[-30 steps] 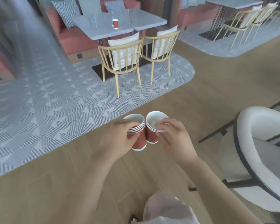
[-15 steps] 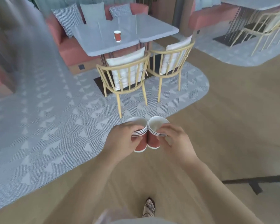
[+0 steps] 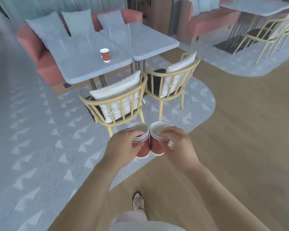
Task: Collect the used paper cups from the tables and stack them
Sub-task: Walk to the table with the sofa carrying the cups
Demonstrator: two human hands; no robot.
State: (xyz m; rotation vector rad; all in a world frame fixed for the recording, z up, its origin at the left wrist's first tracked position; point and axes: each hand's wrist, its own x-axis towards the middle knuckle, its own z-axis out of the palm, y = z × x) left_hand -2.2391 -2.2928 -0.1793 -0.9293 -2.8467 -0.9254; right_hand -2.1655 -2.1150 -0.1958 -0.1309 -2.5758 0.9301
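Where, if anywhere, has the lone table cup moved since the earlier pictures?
No. The lone cup stands at the same spot on the grey table, just left of its seam; only the camera has come closer.

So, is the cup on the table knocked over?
No, the cup stands upright on the table, with its white rim facing up.

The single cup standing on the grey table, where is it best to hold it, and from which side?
Grip the cup round its red wall, just under the white rim, probably coming from the table near edge. It stands upright and alone, so fingers can wrap it.
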